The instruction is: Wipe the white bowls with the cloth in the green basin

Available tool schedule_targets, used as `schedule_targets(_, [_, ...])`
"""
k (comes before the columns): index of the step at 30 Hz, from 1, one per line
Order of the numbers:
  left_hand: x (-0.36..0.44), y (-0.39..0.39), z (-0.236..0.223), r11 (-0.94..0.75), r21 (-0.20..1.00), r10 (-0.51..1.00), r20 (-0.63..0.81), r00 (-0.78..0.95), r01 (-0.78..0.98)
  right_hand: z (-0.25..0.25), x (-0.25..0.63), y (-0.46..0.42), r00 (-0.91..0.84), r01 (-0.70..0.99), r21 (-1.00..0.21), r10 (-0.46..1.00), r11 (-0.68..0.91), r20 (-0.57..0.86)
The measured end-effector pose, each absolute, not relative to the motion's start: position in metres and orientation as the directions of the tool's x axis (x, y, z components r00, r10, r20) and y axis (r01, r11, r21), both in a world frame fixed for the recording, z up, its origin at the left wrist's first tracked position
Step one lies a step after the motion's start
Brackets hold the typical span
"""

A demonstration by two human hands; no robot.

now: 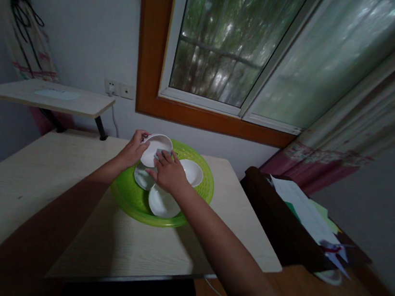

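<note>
My left hand grips a white bowl by its left rim and holds it tilted, its inside facing me. Inside that bowl, my right hand presses a small grey-blue cloth under its fingers; most of the cloth is hidden. Below both hands lies a round green plastic basin with a perforated wall. It holds more white bowls: one at the right, one at the front and one partly covered at the left.
The basin stands on a pale wooden table. A small raised shelf on black legs is at the back left, near wall sockets. Behind is a window with a brown frame. A dark box with papers stands right of the table.
</note>
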State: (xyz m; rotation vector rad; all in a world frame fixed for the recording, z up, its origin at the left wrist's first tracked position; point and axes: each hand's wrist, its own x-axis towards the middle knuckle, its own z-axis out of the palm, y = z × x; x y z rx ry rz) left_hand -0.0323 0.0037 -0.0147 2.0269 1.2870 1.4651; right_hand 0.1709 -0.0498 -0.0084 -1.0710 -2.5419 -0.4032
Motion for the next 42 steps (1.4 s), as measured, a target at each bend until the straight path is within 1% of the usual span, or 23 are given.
schedule_targets(4, [-0.032, 0.004, -0.014, -0.524, 0.708, 0.817, 0.575, 0.045, 0.472, -0.006, 0.17, -0.05, -0.624, 0.752, 0.129, 0.634, 0.647, 0.457])
schedule_targets(8, [-0.032, 0.004, -0.014, -0.539, 0.688, 0.811, 0.58, 0.078, 0.486, -0.008, 0.169, -0.051, -0.697, 0.685, 0.114, 0.603, 0.719, 0.389])
schedule_targets(10, [-0.033, 0.005, -0.015, -0.545, 0.688, 0.809, 0.582, 0.085, 0.479, -0.008, 0.168, -0.052, -0.733, 0.642, 0.066, 0.586, 0.764, 0.345])
schedule_targets(12, [-0.034, 0.005, -0.016, -0.545, 0.698, 0.81, 0.581, 0.079, 0.465, -0.005, 0.167, -0.053, -0.765, 0.591, -0.01, 0.564, 0.807, 0.312])
schedule_targets(15, [-0.035, 0.006, -0.017, -0.554, 0.703, 0.808, 0.583, 0.086, 0.446, -0.001, 0.165, -0.055, -0.801, 0.502, -0.13, 0.517, 0.855, 0.303])
schedule_targets(18, [-0.035, 0.005, -0.017, -0.575, 0.693, 0.797, 0.593, 0.109, 0.435, 0.002, 0.165, -0.055, -0.806, 0.477, -0.184, 0.511, 0.859, 0.297])
schedule_targets(20, [-0.035, 0.004, -0.016, -0.578, 0.693, 0.795, 0.598, 0.105, 0.431, 0.0, 0.165, -0.055, -0.803, 0.498, -0.164, 0.524, 0.851, 0.284])
schedule_targets(23, [-0.034, 0.005, -0.016, -0.569, 0.703, 0.797, 0.599, 0.077, 0.427, -0.003, 0.166, -0.054, -0.783, 0.563, -0.056, 0.554, 0.824, 0.283])
schedule_targets(26, [-0.034, 0.007, -0.016, -0.556, 0.711, 0.803, 0.593, 0.059, 0.431, -0.004, 0.168, -0.052, -0.733, 0.647, 0.061, 0.599, 0.76, 0.321])
schedule_targets(28, [-0.034, 0.008, -0.016, -0.545, 0.72, 0.81, 0.585, 0.046, 0.43, -0.002, 0.17, -0.05, -0.688, 0.699, 0.1, 0.629, 0.708, 0.363])
schedule_targets(31, [-0.034, 0.007, -0.014, -0.523, 0.739, 0.822, 0.568, 0.024, 0.424, 0.003, 0.172, -0.049, -0.632, 0.752, 0.129, 0.65, 0.647, 0.421])
schedule_targets(34, [-0.034, 0.005, -0.012, -0.524, 0.738, 0.821, 0.571, 0.021, 0.426, 0.006, 0.172, -0.05, -0.622, 0.761, 0.156, 0.642, 0.629, 0.447])
schedule_targets(38, [-0.033, 0.001, -0.009, -0.537, 0.707, 0.813, 0.579, 0.06, 0.461, 0.002, 0.171, -0.05, -0.689, 0.701, 0.152, 0.607, 0.697, 0.397])
schedule_targets(42, [-0.034, -0.001, -0.01, -0.555, 0.668, 0.806, 0.579, 0.123, 0.496, -0.004, 0.171, -0.048, -0.766, 0.609, 0.086, 0.557, 0.788, 0.32])
